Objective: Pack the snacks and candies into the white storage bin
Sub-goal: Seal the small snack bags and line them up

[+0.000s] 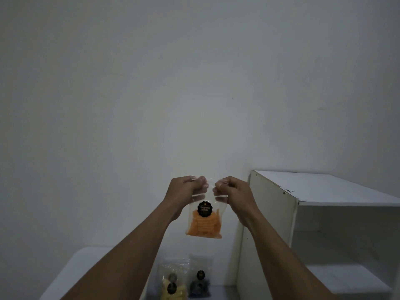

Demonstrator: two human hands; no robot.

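Two grips hold one small clear bag [204, 221] up in the air. The left grip [186, 191] pinches the top edge of the bag on its 9 o'clock side, with the fingers curled in tight. The right grip [234, 191] pinches the same top edge on its 3 o'clock side, with its fingers curled in tight too. The two grips are close together, with just a little bit of clear plastic between them.

The bag hangs straight down from the grips, at 6 o'clock from the middle of the view. It has orange chips in the bottom half. One round black sticker [205, 208] sits on the front, above the chips. The bag is touching nothing but the two grips, and a plain white wall [151, 83] is behind it.

Down at 6 o'clock, between the two arms, more snack bags stand on a white counter [86, 273]. One bag has yellow chips [173, 294] and one bag has dark snacks [200, 287]. They are just beside each other, the yellow one at 9 o'clock of the dark one. The yellow one shows two stickers, so I cannot tell if that is one bag or two.

At 4 o'clock stands one white shelf unit [324, 187], open at the front.
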